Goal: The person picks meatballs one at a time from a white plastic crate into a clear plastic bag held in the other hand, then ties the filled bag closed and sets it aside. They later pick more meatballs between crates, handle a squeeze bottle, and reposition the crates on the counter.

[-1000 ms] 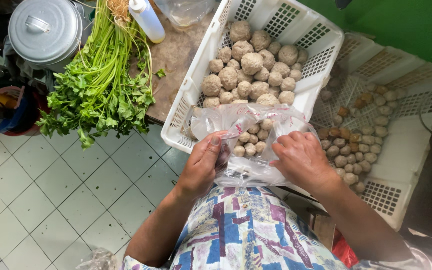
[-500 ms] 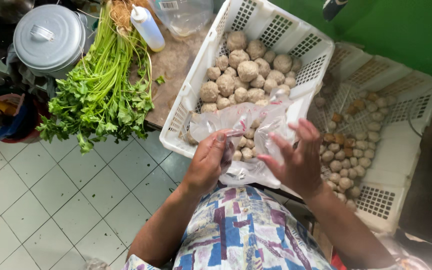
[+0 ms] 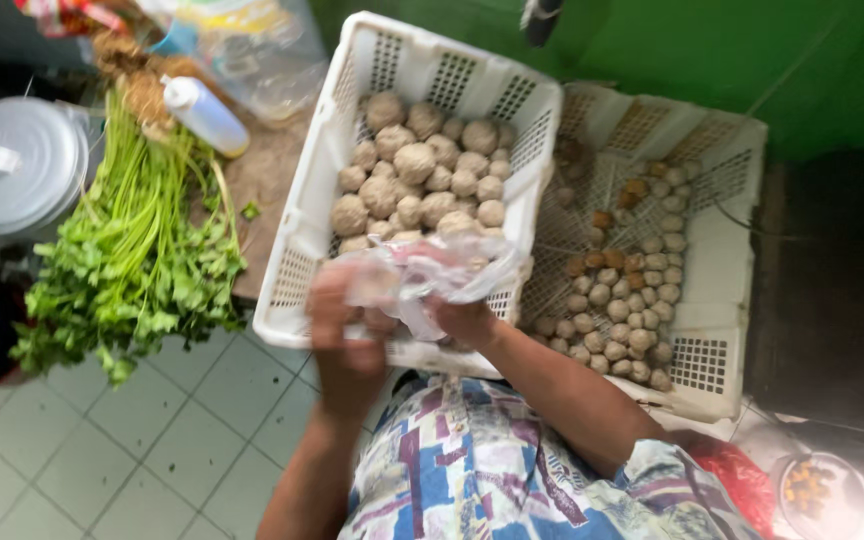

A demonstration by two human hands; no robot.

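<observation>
Both my hands grip a crumpled clear plastic bag [image 3: 422,275] over the near rim of a white slotted basket [image 3: 392,60]. My left hand [image 3: 344,345] holds the bag's left side from below. My right hand [image 3: 464,322] pinches the bag's right side. The basket holds a heap of large pale meatballs [image 3: 422,175]. What the bag holds is hidden by its folds and blur.
A second white basket [image 3: 712,250] at the right holds several smaller pale and brown balls [image 3: 637,290]. Left of the baskets lie a bunch of leafy greens [image 3: 137,265], a white squeeze bottle [image 3: 204,115] and a lidded metal pot [image 3: 17,165]. Tiled floor [image 3: 132,440] lies below.
The bag of small balls lay spread open under both hands; now it is gathered up and bunched between them. The view has shifted, with the baskets now nearer the middle.
</observation>
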